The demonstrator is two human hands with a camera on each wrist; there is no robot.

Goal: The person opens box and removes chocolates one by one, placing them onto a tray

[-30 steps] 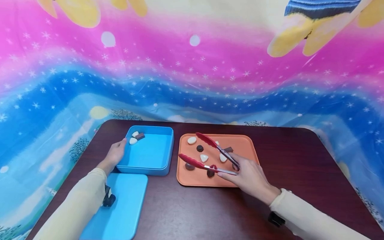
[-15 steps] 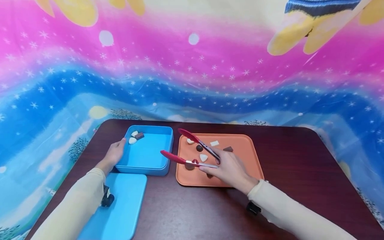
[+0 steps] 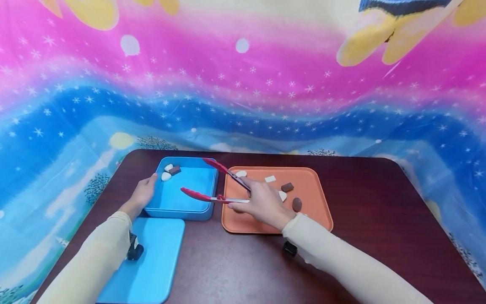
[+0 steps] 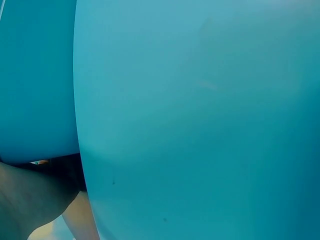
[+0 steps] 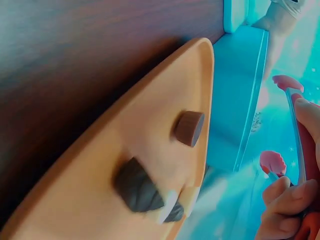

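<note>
My right hand (image 3: 263,202) holds metal tongs with red scalloped tips (image 3: 195,194). The tongs are spread, nothing between the tips, and overlap the right part of the blue box (image 3: 178,214) in the head view. At the box's left wall my left hand (image 3: 143,193) grips the rim, thumb at the top edge. Inside the box's far left corner lie two white pieces (image 3: 166,176) and a brown block (image 3: 174,170), like chocolates. Under my right hand is an orange tray (image 3: 315,211) with a brown block (image 3: 287,186), a brown oval (image 3: 297,204) and several other pieces.
A flat blue lid (image 3: 157,257) lies on the dark wooden table (image 3: 228,266) in front of the box, beneath my left forearm. The tray stands just right of the box. A colourful printed cloth (image 3: 243,93) hangs behind the table.
My right hand has carried the spread tongs leftward from over the tray to over the box's right part. The left hand keeps its grip on the box.
</note>
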